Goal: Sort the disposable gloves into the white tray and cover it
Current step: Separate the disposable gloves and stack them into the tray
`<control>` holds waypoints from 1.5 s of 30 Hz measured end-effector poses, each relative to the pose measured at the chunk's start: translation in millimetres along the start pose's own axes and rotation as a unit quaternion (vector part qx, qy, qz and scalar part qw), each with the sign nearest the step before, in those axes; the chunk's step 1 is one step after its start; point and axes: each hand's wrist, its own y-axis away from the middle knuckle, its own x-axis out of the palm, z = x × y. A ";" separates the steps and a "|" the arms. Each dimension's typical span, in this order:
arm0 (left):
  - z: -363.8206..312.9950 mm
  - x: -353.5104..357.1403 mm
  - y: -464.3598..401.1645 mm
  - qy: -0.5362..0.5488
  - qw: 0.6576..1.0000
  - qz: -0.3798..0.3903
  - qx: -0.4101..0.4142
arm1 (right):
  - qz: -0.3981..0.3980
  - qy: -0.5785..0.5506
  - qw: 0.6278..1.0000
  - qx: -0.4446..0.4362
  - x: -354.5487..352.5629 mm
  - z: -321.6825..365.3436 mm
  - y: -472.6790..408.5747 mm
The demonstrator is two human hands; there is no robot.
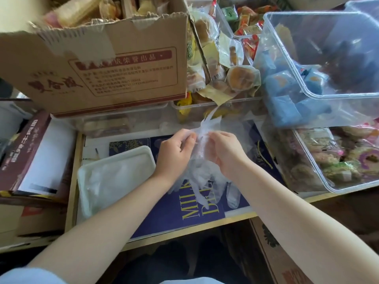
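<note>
A bunch of clear disposable gloves [202, 177] hangs between my two hands above a dark blue printed sheet [178, 214]. My left hand [176, 148] pinches the bunch's upper part from the left, and my right hand [223, 150] pinches it from the right. Glove fingers dangle below the hands. The white tray [82, 181] lies to the left on the low wooden table and holds some clear gloves [114, 177]. I see no lid apart from the tray.
A torn cardboard box [102, 64] of snacks stands behind. Clear plastic bins [320, 58] of packaged snacks crowd the right side. A dark red box [26, 148] sits at the left. The wooden table edge [184, 232] runs along the front.
</note>
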 end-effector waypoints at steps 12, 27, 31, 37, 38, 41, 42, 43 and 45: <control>-6.4 -14.9 6.5 -0.038 0.983 0.175 -0.024 | 0.047 -0.129 0.990 0.003 -6.6 5.8 7.8; -33.5 -7.1 -15.2 0.236 0.945 0.079 -0.211 | 0.056 0.089 0.968 -0.228 -76.5 3.1 -20.0; -35.1 -10.6 -16.9 0.297 0.922 0.110 -0.224 | 0.210 0.068 0.969 -0.106 -92.6 17.7 -33.5; -21.4 -10.0 -13.7 0.242 0.930 0.130 -0.246 | 0.255 0.086 0.954 -0.130 -96.2 14.4 -41.8; -18.2 -9.6 -11.7 0.207 0.934 0.150 -0.250 | 0.241 0.087 0.957 -0.134 -95.2 12.5 -44.2; -5.5 -8.0 -4.2 0.111 0.920 0.240 -0.289 | 0.212 0.104 0.961 -0.145 -96.4 7.6 -52.8; -1.6 -8.0 -1.1 0.094 0.909 0.271 -0.304 | 0.206 0.106 0.962 -0.145 -97.4 5.8 -56.4; 2.7 -8.4 2.0 0.075 0.900 0.297 -0.310 | 0.202 0.103 0.964 -0.140 -98.5 3.7 -60.8; 10.3 -8.5 6.7 0.047 0.890 0.336 -0.306 | 0.184 0.120 0.966 -0.135 -99.7 -2.3 -71.2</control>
